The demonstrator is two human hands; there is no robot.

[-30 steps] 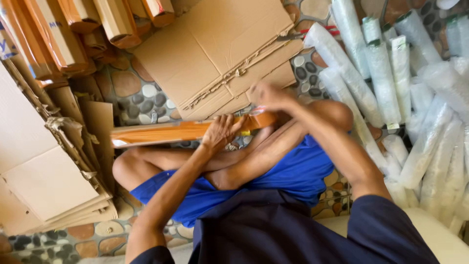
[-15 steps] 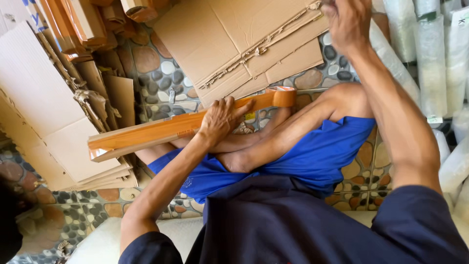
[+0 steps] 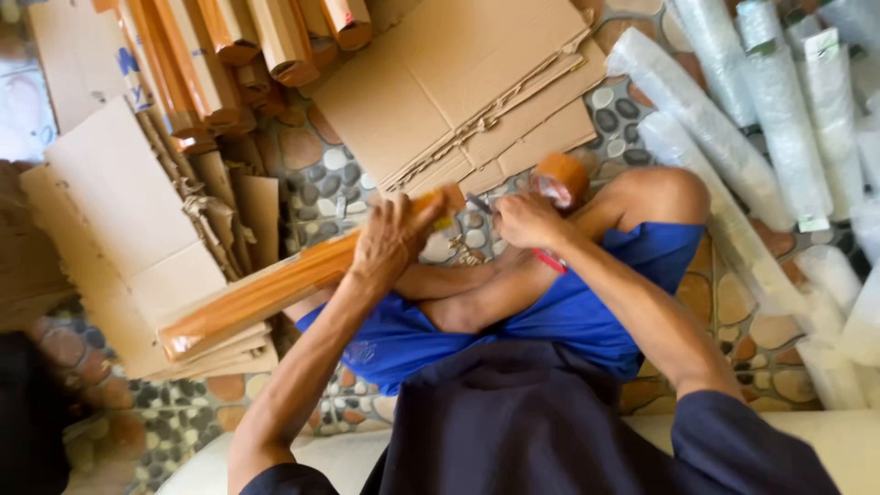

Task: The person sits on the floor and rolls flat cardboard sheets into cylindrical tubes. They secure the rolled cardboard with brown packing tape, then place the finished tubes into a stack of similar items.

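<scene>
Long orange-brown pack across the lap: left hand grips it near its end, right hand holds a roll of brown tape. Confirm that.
Wrong on the right hand: the head view shows it holding a red-handled tool; the tape roll lies apart behind it. The left hand does grip the long pack.

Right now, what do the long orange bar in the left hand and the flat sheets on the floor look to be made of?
The long orange bar looks like wood-grain board or tape-wrapped card: streaky, glossy; unclear which. The flat sheets look like corrugated cardboard: matte brown, creased, with ragged edges. The left hand grips the bar.

orange wood-grain strip (image 3: 266,293), blue shorts (image 3: 550,321), brown cardboard (image 3: 458,82), pebble-patterned floor (image 3: 330,183)
</scene>
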